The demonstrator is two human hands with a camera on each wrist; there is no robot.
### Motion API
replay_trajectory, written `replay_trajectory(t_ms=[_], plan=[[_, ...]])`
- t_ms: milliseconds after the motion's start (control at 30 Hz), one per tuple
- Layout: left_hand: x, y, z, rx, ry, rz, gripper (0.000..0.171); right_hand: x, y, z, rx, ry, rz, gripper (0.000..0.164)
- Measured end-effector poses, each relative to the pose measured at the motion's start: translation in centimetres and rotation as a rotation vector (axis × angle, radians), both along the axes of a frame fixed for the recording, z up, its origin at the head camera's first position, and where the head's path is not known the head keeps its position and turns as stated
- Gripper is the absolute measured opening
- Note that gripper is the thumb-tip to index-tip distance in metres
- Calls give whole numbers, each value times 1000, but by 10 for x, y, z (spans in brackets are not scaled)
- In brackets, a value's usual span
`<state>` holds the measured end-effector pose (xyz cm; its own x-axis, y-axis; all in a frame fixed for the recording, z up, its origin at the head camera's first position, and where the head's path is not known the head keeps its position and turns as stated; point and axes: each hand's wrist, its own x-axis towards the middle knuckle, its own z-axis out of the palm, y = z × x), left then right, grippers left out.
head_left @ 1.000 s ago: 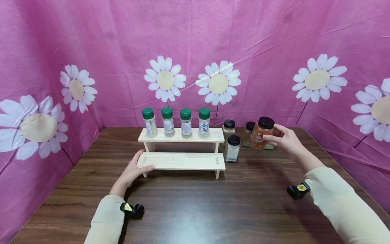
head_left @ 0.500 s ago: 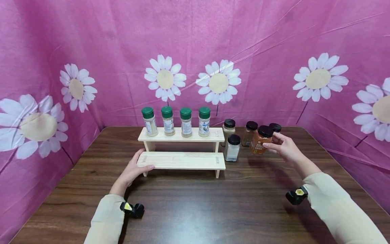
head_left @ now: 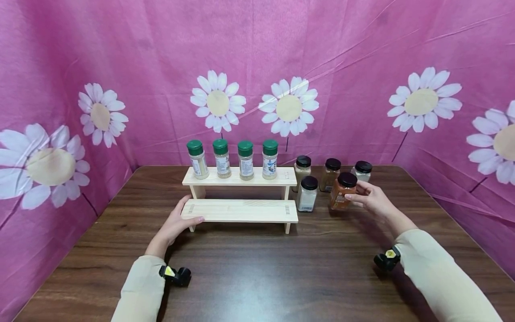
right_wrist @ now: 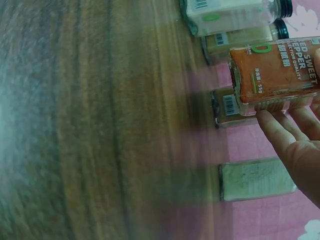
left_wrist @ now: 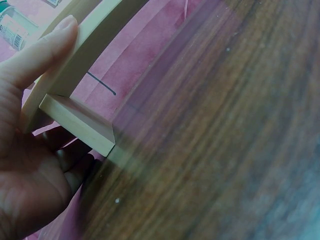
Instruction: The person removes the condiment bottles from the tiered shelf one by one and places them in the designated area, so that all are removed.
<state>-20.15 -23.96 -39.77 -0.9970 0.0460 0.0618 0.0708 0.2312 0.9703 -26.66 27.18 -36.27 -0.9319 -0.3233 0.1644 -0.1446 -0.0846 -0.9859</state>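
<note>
My left hand [head_left: 175, 226] grips the left end of the lower step of a pale wooden two-step rack [head_left: 241, 210]. In the left wrist view its thumb lies on top of the board [left_wrist: 95, 35] and the fingers curl in below. With thumb and fingers, my right hand [head_left: 378, 203] holds a square jar of orange-red sweet pepper powder [head_left: 339, 200] with a black lid. The jar is upright, low at the front of a group of black-lidded jars, right of a white-filled jar [head_left: 307, 199]. In the right wrist view fingers support the pepper jar's [right_wrist: 272, 72] side.
Several green-capped shaker bottles [head_left: 246, 166] stand in a row on the rack's upper step. Behind the pepper jar are a brown-filled jar [head_left: 327, 179] and a pale jar [head_left: 361, 172]; another jar [head_left: 301, 172] stands beside the rack. A pink flowered cloth [head_left: 257, 40] hangs behind the table.
My right hand has lowered the pepper jar and brought it slightly nearer, uncovering the pale jar behind. The left hand has stayed on the rack.
</note>
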Motion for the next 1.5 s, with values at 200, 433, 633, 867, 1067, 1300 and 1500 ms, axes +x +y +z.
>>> replay_trajectory(t_ms=[200, 433, 633, 867, 1067, 1300, 1500], plan=[[0, 0, 0, 4, 6, 1, 83, -3, -2, -7, 8, -41, -11, 35], [-1, 0, 0, 3, -4, 5, 83, -4, -4, -12, -15, -45, -1, 36], [-2, -1, 0, -15, 2, -1, 84, -7, -5, -16, -18, -69, -14, 37], [-1, 0, 0, -13, -4, 8, 82, -9, -3, -21, -16, -114, -11, 37], [-1, 0, 1, -10, -5, 10, 82, -10, -3, -23, -28, -114, -5, 45], [-1, 0, 1, -25, -16, 13, 83, -10, -3, -23, -42, -133, 12, 70], [-2, 0, 0, -23, -12, 9, 82, -9, -4, -21, -29, -149, 1, 74]])
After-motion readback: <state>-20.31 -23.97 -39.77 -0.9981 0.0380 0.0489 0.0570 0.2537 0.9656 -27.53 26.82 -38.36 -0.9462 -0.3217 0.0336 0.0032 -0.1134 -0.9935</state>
